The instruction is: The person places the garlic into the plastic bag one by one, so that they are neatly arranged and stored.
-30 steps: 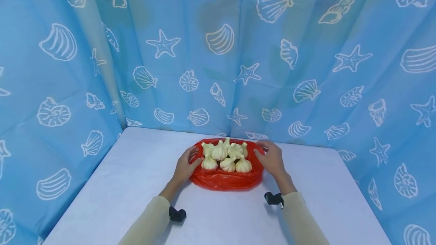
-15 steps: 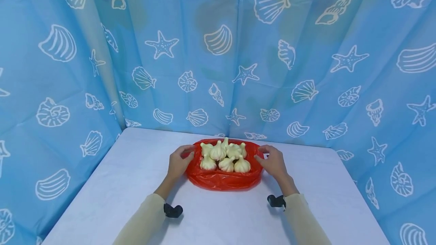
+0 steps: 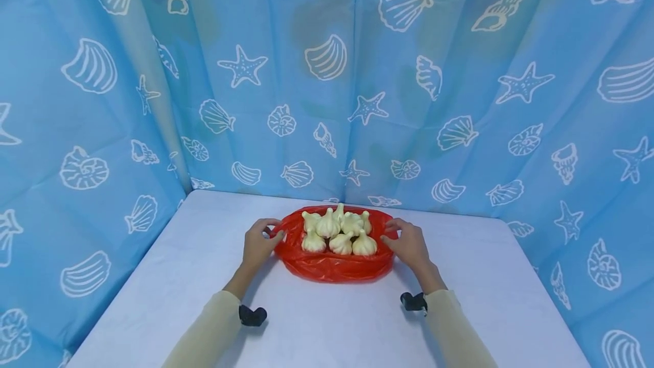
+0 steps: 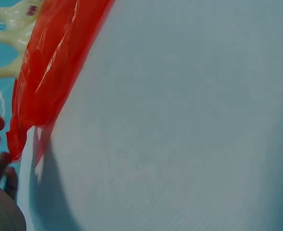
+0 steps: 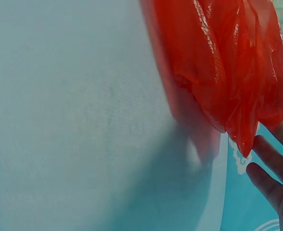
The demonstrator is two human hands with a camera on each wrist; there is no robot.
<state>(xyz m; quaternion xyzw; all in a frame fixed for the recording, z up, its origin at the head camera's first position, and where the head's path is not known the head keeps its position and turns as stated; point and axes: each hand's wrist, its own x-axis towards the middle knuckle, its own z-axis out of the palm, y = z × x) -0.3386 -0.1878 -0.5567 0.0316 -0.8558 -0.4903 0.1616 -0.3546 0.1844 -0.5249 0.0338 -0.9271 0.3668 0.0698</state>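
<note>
A red plastic bag sits wide-mouthed near the back of the table, its rim folded low around several pale garlic bulbs. At its left end my left hand pinches the rim between thumb and fingers; in the left wrist view the edge is drawn out into a point at the fingertips. My right hand holds the opposite end, thumb on the inner side. In the right wrist view a loose corner of the bag hangs beside spread, fairly straight lower fingers, while the thumb is hidden.
The bag stands on a white-covered table. A blue curtain with white shell and starfish prints hangs right behind the table's back edge and along both sides. A black device is strapped to each wrist.
My left hand has moved out to the left, stretching the bag's left rim with it. The right hand stays almost in place at the right end. The garlic has not shifted noticeably.
</note>
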